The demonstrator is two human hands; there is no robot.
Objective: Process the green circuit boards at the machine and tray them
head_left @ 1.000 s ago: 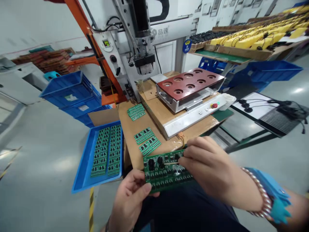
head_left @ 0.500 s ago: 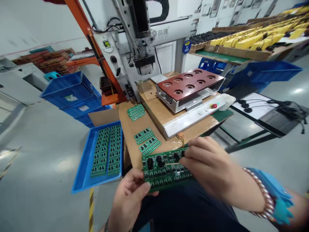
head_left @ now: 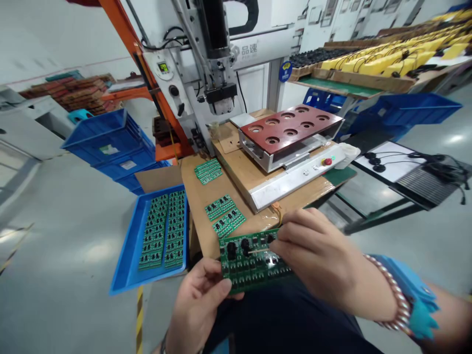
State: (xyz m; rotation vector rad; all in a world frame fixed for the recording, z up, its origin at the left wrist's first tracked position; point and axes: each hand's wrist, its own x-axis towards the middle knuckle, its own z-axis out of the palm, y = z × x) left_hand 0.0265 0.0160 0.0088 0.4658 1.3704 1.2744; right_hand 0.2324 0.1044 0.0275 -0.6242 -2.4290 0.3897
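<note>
Cannot see the upper right corner of the board behind the right hand, nor the gripped end of the stick. Cannot follow the machine past the top edge.

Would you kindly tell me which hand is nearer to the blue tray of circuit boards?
Left: the left hand is right of the blue tray; the right hand is much farther right.

The right hand sits slightly farther left than a moment ago, covering more of the board. The stick is farther left too.
</note>
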